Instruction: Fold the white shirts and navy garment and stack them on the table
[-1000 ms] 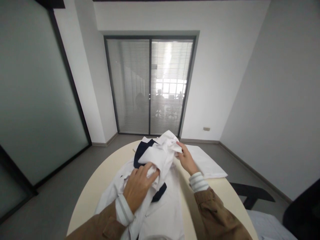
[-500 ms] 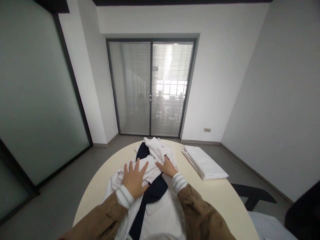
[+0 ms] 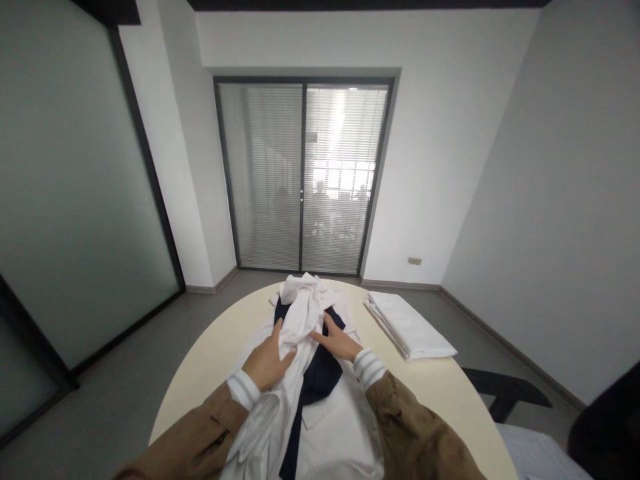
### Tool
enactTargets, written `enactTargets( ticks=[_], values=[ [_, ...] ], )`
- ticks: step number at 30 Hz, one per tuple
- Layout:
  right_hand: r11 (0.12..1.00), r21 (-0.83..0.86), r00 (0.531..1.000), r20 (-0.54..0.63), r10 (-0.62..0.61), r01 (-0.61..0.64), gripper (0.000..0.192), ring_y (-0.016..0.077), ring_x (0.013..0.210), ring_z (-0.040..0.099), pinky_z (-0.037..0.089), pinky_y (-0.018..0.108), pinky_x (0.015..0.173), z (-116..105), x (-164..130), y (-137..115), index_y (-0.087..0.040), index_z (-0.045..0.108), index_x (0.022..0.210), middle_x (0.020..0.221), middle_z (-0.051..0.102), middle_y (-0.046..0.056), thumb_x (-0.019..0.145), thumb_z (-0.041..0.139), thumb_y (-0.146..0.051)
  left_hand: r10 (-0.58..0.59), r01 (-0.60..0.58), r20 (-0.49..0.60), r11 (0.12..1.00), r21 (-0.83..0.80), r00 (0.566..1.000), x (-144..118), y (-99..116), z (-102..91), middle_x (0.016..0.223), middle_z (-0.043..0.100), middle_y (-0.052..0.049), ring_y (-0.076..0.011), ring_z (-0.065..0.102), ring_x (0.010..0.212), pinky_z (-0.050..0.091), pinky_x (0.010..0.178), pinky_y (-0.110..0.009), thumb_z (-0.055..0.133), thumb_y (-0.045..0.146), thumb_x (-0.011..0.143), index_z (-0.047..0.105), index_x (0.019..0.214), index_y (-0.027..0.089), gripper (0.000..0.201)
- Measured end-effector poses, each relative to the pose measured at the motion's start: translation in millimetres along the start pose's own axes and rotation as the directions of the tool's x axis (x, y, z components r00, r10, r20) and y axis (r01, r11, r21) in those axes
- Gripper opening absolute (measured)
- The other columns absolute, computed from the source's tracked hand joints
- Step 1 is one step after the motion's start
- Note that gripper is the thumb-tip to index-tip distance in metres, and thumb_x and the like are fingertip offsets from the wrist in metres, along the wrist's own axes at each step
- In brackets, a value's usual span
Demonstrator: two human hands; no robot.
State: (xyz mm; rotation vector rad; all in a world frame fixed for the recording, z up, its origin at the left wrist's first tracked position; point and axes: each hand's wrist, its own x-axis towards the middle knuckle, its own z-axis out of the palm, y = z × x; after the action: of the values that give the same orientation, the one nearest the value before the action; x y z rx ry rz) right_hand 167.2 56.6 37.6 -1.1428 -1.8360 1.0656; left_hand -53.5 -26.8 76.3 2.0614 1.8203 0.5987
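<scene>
A white shirt with a dark navy collar (image 3: 320, 373) lies spread on the round cream worktop (image 3: 200, 373), running from the near edge toward the far side, where part of its white cloth is bunched into a rumpled heap. Both hands work at the middle of this garment, just short of that heap. The left hand (image 3: 265, 363) rests on the white fabric left of the navy part, its fingers bent and closed around a gathered fold of white cloth, thumb raised. The right hand (image 3: 337, 340) lies on the shirt just to the right of that fold, fingers stretched out flat and pointing leftward, pressing the cloth and touching the bunched white strip; it grips nothing. The two hands sit close together with the fold between them. Both forearms wear brown sleeves with striped white cuffs. Well to the right of the shirt, a folded stack of white fabric (image 3: 410, 323) lies on the same worktop.
</scene>
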Motion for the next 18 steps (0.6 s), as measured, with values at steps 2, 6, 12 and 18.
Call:
enactTargets(
  ticks=[2,6,12,18],
  values=[
    [0.989,-0.144,1.000,0.002,-0.028,0.028,0.082,0.0312,0.135,0.044,0.031,0.047,0.115,11.9,-20.9,2.4,-0.018,0.045,0.141,0.143,0.050,0.015,0.072,0.075,-0.050,-0.056,0.054,0.019,0.994,0.094,0.998,-2.9,-2.2,7.9,0.138,0.053,-0.027,-0.0386,0.061,0.117,0.045,0.093,-0.045,0.056,0.045,0.086,0.012,0.156,0.012,0.089],
    [0.941,-0.338,0.973,-0.223,-0.062,-0.017,0.065,0.0322,0.122,0.052,0.039,0.046,0.107,31.1,-50.6,-1.1,-0.012,0.056,0.128,0.123,0.060,0.016,0.074,0.073,-0.043,-0.085,0.077,0.038,0.981,0.179,0.996,3.8,0.0,5.9,0.130,0.060,-0.026,-0.0406,0.062,0.114,0.045,0.093,-0.048,0.060,0.038,0.084,0.021,0.154,0.010,0.085],
    [0.980,-0.177,0.920,-0.361,-0.150,0.091,0.028,0.0269,0.104,0.061,0.047,0.042,0.095,25.9,-48.9,8.5,-0.019,0.065,0.103,0.104,0.068,0.009,0.079,0.062,-0.033,0.102,-0.130,-0.086,0.880,-0.456,0.991,39.2,-3.8,-7.1,0.129,0.064,-0.015,-0.0304,0.059,0.120,0.044,0.101,-0.040,0.061,0.035,0.081,0.052,0.129,0.013,0.054],
    [0.994,0.088,0.861,-0.509,-0.015,0.069,0.036,0.0199,0.078,0.061,0.051,0.035,0.073,5.1,-38.2,18.1,-0.017,0.062,0.104,0.103,0.067,0.010,0.083,0.053,-0.044,-0.041,0.045,0.019,0.878,-0.476,0.999,40.3,-27.1,13.2,0.137,0.057,-0.022,-0.0339,0.056,0.125,0.040,0.107,-0.044,0.064,0.049,0.077,0.039,0.140,0.006,0.081]
  ],
)
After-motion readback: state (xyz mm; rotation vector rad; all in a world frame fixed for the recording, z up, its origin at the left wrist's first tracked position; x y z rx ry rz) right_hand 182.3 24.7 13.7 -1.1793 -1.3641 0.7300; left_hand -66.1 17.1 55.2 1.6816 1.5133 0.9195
